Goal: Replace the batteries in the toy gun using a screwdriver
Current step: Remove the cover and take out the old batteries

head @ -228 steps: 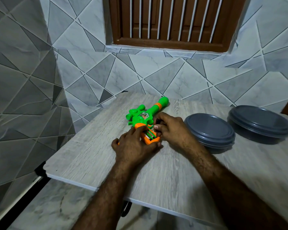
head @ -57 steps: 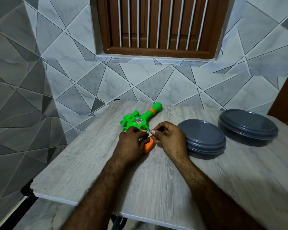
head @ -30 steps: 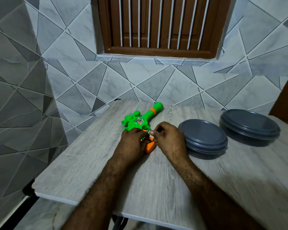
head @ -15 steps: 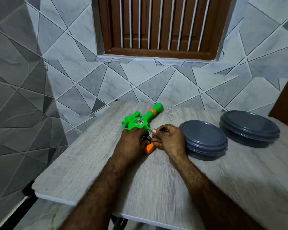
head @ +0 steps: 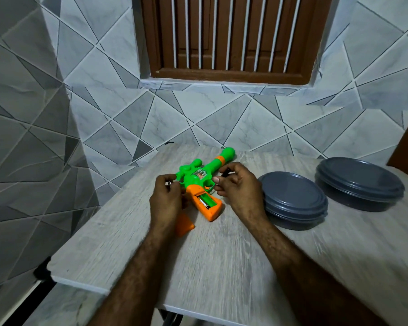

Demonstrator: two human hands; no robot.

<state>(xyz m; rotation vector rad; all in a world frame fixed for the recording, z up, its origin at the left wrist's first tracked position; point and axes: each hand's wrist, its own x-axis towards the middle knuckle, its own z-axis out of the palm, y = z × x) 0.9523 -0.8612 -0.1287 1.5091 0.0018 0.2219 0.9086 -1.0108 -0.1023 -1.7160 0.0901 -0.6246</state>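
The green and orange toy gun (head: 198, 177) lies on the table with its barrel pointing to the far right. The battery compartment in its orange grip (head: 206, 203) is uncovered, and one battery lies inside against the green lining. The loose orange cover (head: 185, 225) rests on the table, partly under my left wrist. My left hand (head: 165, 203) is just left of the grip, fingers pinched on a small dark item (head: 168, 184) that looks like a battery. My right hand (head: 239, 188) is to the right of the trigger, closed on the small black screwdriver (head: 225, 174).
Two grey lidded round containers stand to the right, one (head: 295, 203) close to my right hand and one (head: 359, 182) farther back. The wood-grain table (head: 222, 255) meets a tiled wall at the back and ends in open edges at left and front.
Both hands covered the grip half a second ago. They have moved apart, exposing the uncovered compartment with one battery, and my left hand has come away holding the small dark item.
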